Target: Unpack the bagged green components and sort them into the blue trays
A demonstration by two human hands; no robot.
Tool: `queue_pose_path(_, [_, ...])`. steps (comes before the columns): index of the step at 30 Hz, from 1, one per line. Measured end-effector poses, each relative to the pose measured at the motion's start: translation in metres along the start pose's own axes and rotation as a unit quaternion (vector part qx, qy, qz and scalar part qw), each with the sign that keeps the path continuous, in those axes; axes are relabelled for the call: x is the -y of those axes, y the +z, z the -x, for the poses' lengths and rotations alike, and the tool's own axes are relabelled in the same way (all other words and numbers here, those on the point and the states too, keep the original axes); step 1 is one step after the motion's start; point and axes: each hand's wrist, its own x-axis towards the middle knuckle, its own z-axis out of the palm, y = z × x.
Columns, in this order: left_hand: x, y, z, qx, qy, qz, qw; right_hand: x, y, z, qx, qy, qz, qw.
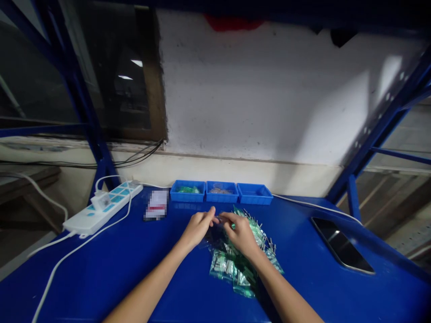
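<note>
My left hand [198,227] and my right hand [239,229] meet over the middle of the blue table. Thumb and fingers are pinched together on both, at the upper edge of a small clear plastic bag [209,237]. What the bag holds, if anything, cannot be made out. Beneath and beside my right hand lies a pile of green-tinted clear packets [222,265] with pale, slim pieces inside. Thin metal pins or screws [271,245] stick out along the pile's right side. My right hand and forearm hide part of the pile.
Three blue bins stand along the wall: the left bin [187,199] holds green packets, the middle bin [221,198] small brownish pieces, then a right bin [255,200]. A white power strip [112,204] with cables and a blurred card [156,204] lie left, a phone [341,244] right.
</note>
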Motion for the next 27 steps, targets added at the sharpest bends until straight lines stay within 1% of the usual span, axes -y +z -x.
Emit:
queue_pose_path(1, [0.002, 0.000, -0.001, -0.004, -0.020, 0.010, 1.000, -0.001, 0.001, 0.001, 0.006, -0.026, 0.016, 1.000])
queue_pose_path(3, [0.005, 0.002, -0.002, -0.008, -0.037, 0.015, 0.999, -0.001, 0.002, 0.002, 0.011, -0.062, 0.041, 0.997])
queue_pose_path(5, [0.009, 0.003, -0.003, -0.002, -0.030, 0.019, 0.999, 0.001, 0.004, 0.003, 0.004, -0.081, 0.043, 0.996])
queue_pose_path(6, [0.010, 0.003, -0.004, -0.003, -0.019, 0.024, 1.000, 0.002, 0.005, 0.003, -0.008, -0.081, 0.037, 0.996])
queue_pose_path(8, [0.011, 0.003, -0.005, -0.017, 0.015, 0.038, 0.999, 0.002, 0.006, 0.003, -0.047, -0.049, 0.010, 0.998])
queue_pose_path(10, [0.010, 0.002, -0.005, -0.043, 0.053, 0.039, 0.997, 0.001, 0.006, 0.001, -0.079, 0.030, -0.045, 0.995])
queue_pose_path(11, [0.008, 0.002, -0.005, -0.054, 0.068, 0.033, 0.996, 0.000, 0.006, -0.001, -0.079, 0.081, -0.093, 0.989])
queue_pose_path(12, [0.007, 0.001, -0.005, -0.062, 0.079, 0.024, 0.995, -0.001, 0.005, -0.002, -0.068, 0.133, -0.157, 0.976])
queue_pose_path(13, [0.005, 0.001, -0.004, -0.069, 0.091, 0.011, 0.993, -0.001, 0.004, -0.004, -0.050, 0.183, -0.233, 0.954])
queue_pose_path(15, [0.002, 0.001, -0.002, -0.076, 0.130, -0.025, 0.988, 0.000, 0.002, -0.006, -0.002, 0.254, -0.380, 0.889])
queue_pose_path(16, [0.001, 0.001, -0.001, -0.077, 0.157, -0.049, 0.983, 0.002, 0.001, -0.007, 0.020, 0.272, -0.435, 0.858])
queue_pose_path(17, [-0.001, 0.001, 0.001, -0.076, 0.188, -0.073, 0.977, 0.003, 0.001, -0.007, 0.035, 0.281, -0.471, 0.835])
queue_pose_path(18, [-0.002, 0.001, 0.002, -0.074, 0.217, -0.094, 0.969, 0.005, 0.000, -0.008, 0.045, 0.285, -0.494, 0.820])
queue_pose_path(20, [-0.004, 0.002, 0.005, -0.065, 0.261, -0.124, 0.955, 0.007, -0.001, -0.007, 0.051, 0.288, -0.522, 0.802])
queue_pose_path(22, [-0.004, 0.002, 0.006, -0.059, 0.287, -0.134, 0.947, 0.006, -0.002, -0.007, 0.043, 0.289, -0.547, 0.785])
queue_pose_path(25, [-0.003, 0.002, 0.006, -0.047, 0.308, -0.141, 0.940, 0.003, -0.003, -0.008, 0.020, 0.303, -0.583, 0.754])
queue_pose_path(27, [-0.002, 0.001, 0.006, -0.037, 0.315, -0.150, 0.936, 0.002, -0.003, -0.008, 0.001, 0.308, -0.591, 0.746])
